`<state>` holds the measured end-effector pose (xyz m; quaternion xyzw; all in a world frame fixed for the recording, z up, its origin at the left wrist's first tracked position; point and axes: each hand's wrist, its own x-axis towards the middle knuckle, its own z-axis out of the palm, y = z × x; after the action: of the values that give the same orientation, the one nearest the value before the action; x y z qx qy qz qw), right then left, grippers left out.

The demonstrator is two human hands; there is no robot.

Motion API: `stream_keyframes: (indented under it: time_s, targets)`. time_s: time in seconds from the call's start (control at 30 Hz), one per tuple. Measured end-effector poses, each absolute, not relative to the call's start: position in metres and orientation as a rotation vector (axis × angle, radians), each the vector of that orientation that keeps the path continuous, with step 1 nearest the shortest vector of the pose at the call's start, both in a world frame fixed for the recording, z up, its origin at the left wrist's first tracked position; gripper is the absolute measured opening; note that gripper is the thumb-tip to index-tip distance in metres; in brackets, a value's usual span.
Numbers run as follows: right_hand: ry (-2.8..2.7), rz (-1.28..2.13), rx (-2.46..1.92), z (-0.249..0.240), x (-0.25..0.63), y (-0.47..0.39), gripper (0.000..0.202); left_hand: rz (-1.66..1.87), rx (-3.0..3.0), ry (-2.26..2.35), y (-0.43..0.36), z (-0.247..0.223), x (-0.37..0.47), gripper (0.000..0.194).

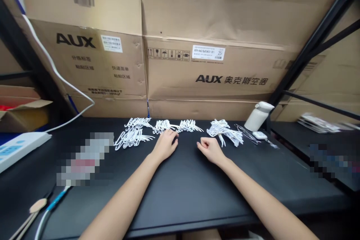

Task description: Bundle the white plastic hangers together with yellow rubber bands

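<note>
My left hand point(165, 145) rests on the black table in front of a small pile of thin white strips with hooked ends point(162, 125). Its fingers curl loosely, with a gap between thumb and forefinger and nothing visible in it. My right hand point(210, 150) is closed in a fist on the table, with no object showing in it. Beside it lies a bundle of white strips point(225, 132), gathered at the middle and fanned at the ends. More hooked strips lie in a back-left pile point(138, 123), a front-left pile point(132, 138) and a pile between my hands point(189, 125).
Large cardboard panels point(208, 63) stand along the table's back edge. A white bottle point(258, 116), a small white case point(260, 135) and a thin cable lie at the back right. On the left are a white power strip point(22, 148), a blurred-out item and tweezers point(33, 210).
</note>
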<state>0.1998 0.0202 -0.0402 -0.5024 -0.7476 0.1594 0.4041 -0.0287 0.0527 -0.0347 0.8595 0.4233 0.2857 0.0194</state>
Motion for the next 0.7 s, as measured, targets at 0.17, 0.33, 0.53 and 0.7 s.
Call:
stream_keyframes:
  time_s: [0.17, 0.33, 0.53, 0.7]
  targets:
    - [-1.917, 0.411, -1.261, -0.040, 0.199, 0.019, 0.039, 0.865, 2.757, 1.415, 0.049, -0.024, -0.033, 0.016]
    - [-1.898, 0.379, -1.254, -0.039, 0.201, 0.019, 0.040, 0.996, 2.661, 1.881, 0.046, 0.001, -0.046, 0.019]
    - [-1.886, 0.371, -1.255, -0.038, 0.202, 0.017, 0.041, 0.979, 2.185, 2.547, 0.044, 0.021, -0.076, 0.047]
    - [-1.893, 0.378, -1.255, -0.038, 0.202, 0.017, 0.042, 0.669, 1.851, 2.639, 0.048, 0.019, -0.097, 0.063]
